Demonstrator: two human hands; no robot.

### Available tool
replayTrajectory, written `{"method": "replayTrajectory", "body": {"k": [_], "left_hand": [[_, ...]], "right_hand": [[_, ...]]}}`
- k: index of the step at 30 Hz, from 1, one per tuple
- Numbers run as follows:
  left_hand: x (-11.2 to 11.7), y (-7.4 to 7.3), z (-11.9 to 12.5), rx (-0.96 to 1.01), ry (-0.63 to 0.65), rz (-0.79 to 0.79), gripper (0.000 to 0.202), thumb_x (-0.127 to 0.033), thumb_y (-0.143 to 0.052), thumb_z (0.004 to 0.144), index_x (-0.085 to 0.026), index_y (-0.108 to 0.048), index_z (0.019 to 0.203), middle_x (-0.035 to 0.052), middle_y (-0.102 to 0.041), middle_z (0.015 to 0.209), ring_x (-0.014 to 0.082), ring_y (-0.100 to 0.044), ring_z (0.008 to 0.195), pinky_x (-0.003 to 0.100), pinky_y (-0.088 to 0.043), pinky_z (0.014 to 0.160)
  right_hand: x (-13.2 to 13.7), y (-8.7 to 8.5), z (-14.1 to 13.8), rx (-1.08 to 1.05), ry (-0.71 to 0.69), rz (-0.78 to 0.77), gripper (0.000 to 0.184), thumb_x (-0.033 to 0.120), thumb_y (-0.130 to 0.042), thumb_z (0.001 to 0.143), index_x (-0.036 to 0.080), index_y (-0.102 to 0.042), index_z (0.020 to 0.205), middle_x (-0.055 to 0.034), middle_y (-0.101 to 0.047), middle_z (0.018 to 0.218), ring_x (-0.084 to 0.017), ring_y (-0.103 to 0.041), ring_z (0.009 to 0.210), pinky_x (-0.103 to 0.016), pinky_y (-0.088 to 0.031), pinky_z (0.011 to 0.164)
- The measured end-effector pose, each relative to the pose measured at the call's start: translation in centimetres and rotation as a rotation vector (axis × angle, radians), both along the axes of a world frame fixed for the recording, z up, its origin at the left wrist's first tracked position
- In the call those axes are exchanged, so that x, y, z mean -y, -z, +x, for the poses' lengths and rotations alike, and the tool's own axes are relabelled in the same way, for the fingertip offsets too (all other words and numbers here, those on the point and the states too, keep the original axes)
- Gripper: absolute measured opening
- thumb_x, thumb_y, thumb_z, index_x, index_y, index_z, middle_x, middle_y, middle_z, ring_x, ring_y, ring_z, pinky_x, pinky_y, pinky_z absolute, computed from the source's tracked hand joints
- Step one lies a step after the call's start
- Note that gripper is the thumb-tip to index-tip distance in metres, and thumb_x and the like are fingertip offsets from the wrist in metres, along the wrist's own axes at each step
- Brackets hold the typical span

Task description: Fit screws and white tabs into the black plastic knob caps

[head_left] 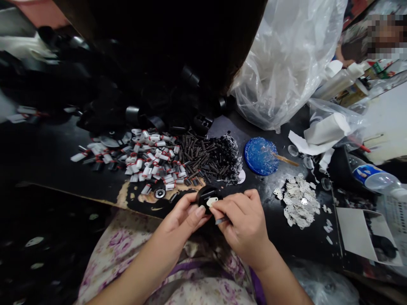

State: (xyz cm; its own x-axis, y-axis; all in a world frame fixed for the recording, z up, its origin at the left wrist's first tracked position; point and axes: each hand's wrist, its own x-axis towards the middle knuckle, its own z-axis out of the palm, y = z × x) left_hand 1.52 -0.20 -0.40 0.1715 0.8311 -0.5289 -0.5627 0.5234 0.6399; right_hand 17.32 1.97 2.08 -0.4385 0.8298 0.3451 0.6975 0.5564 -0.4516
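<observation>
My left hand (184, 218) is closed around a black rounded plastic part (206, 193), held just over the table's front edge. Against that part's face, my right hand (243, 220) pinches a small white plate with holes (211, 202). A grey flat-ended piece (221, 220) sticks out from under the right fingers; its kind is not clear. Just beyond the hands lie a heap of dark springs (199, 154) and a pile of white and grey cylinders with red rings (152, 156). Similar white plates (300, 201) are heaped to the right.
A blue lid of clear grease (260, 156) with a wooden stick (286, 160) sits behind the right hand. Farther back stands a large clear plastic bag (286, 63). On the right are a plastic bottle (377, 178) and an open white box (358, 233). Another person is partly visible at upper right.
</observation>
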Motion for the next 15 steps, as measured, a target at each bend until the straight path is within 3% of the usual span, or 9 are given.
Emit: {"method": "replayTrajectory", "body": {"k": [5, 9, 13, 15], "left_hand": [[-0.1, -0.1, 0.5, 0.004, -0.084, -0.026, 0.024, -0.028, -0.083, 0.072, -0.024, -0.068, 0.09, -0.0028, -0.073, 0.085, 0.0131, -0.068, 0.079, 0.02, -0.055, 0.073], [-0.2, -0.1, 1.3, -0.022, -0.146, -0.053, 0.022, -0.027, -0.082, 0.071, -0.023, -0.066, 0.086, -0.0021, -0.072, 0.08, 0.016, -0.069, 0.076, 0.025, -0.056, 0.072], [-0.3, -0.6, 1.3, -0.031, -0.127, -0.057, 0.015, -0.027, -0.078, 0.075, -0.024, -0.068, 0.086, -0.0013, -0.074, 0.083, 0.0199, -0.071, 0.084, 0.026, -0.058, 0.074], [0.6, -0.3, -0.1, -0.065, -0.099, -0.097, 0.018, -0.03, -0.079, 0.074, -0.026, -0.07, 0.09, 0.0004, -0.077, 0.089, 0.0246, -0.072, 0.091, 0.029, -0.059, 0.075]], "right_hand": [[0.9, -0.5, -0.5, 0.028, 0.045, -0.011, 0.01, 0.013, -0.059, 0.092, 0.021, -0.065, 0.091, 0.0006, -0.069, 0.077, -0.015, -0.06, 0.072, -0.036, -0.028, 0.074], [1.9, -0.6, -1.0, 0.037, 0.103, -0.089, 0.015, 0.011, -0.056, 0.092, 0.02, -0.066, 0.086, 0.0011, -0.067, 0.069, -0.014, -0.054, 0.063, -0.035, -0.026, 0.07], [2.0, -0.6, -1.4, -0.026, 0.106, -0.175, 0.014, 0.012, -0.058, 0.092, 0.02, -0.068, 0.085, 0.0014, -0.067, 0.07, -0.013, -0.054, 0.063, -0.035, -0.026, 0.069], [1.6, -1.0, -1.6, -0.077, 0.017, -0.242, 0.012, 0.016, -0.06, 0.093, 0.021, -0.069, 0.087, 0.002, -0.067, 0.071, -0.013, -0.056, 0.066, -0.034, -0.028, 0.07]]}}
